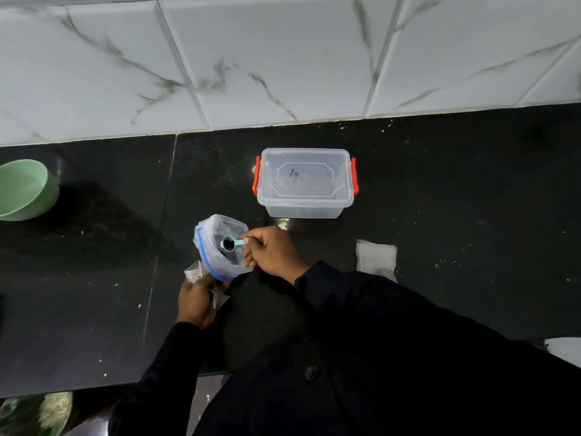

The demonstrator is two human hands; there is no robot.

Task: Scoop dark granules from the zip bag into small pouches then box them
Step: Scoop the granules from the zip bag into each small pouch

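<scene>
One lidded clear box [305, 180] on the counter [440, 184]. One green bowl [22, 190], far left. One open zip bag [220, 229] before the box. Two pouches: left hand [196, 302] grips one [195, 272]; the other [375, 258], possibly a stack, lies at the right. One scoop [231, 243], pinched by right hand [273, 251], in the bag mouth.

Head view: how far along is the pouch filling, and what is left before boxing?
Done: one pouch lies on the counter with something dark at its bottom. In hand: the right hand pinches the scoop in the zip bag mouth; the left hand grips a second pouch. Left: fill it, then box both; the box has its lid on.
</scene>
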